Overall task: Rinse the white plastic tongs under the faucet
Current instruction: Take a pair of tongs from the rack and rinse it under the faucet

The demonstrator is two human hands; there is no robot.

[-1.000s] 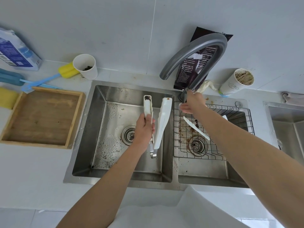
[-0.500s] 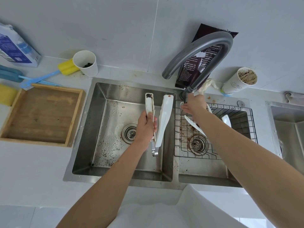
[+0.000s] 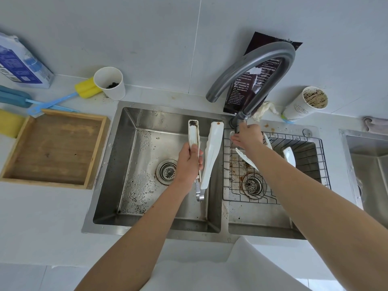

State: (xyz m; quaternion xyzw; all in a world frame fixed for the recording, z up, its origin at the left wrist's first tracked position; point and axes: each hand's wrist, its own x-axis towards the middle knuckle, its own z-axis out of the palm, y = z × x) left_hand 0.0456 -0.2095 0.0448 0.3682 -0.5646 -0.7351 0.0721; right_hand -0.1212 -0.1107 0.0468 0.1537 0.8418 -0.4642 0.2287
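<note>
pale wall tiles rise behind a white counter [image 3: 42, 206] with a steel double sink [image 3: 210, 235] set into it. over the left basin the left hand [image 3: 189, 162] holds the white plastic tongs [image 3: 204, 154], its fingers curled tight around the left arm of the tongs while the other arm stands free to the right. the tongs are spread in a narrow v, tips pointing away toward the wall, the metal hinge loop hanging at the near end below the hand. dark crumbs are caked in the hollow tip of the left arm and a small brown spot marks the tip of the right one; the plastic looks dull and yellowed along the channel. they sit above the drain, below and left of the spout of the grey arched faucet [image 3: 252, 68], with no water visible. the right hand [image 3: 247, 137] is at the faucet's base, fingers loosely bent by the handle; whether they grip it cannot be told. a wire rack [image 3: 304, 185] with white utensils fills the right basin. a wooden tray [image 3: 54, 150] lies left of the sink, near a white paper cup [image 3: 110, 82] and a yellow sponge brush [image 3: 86, 88]
</note>
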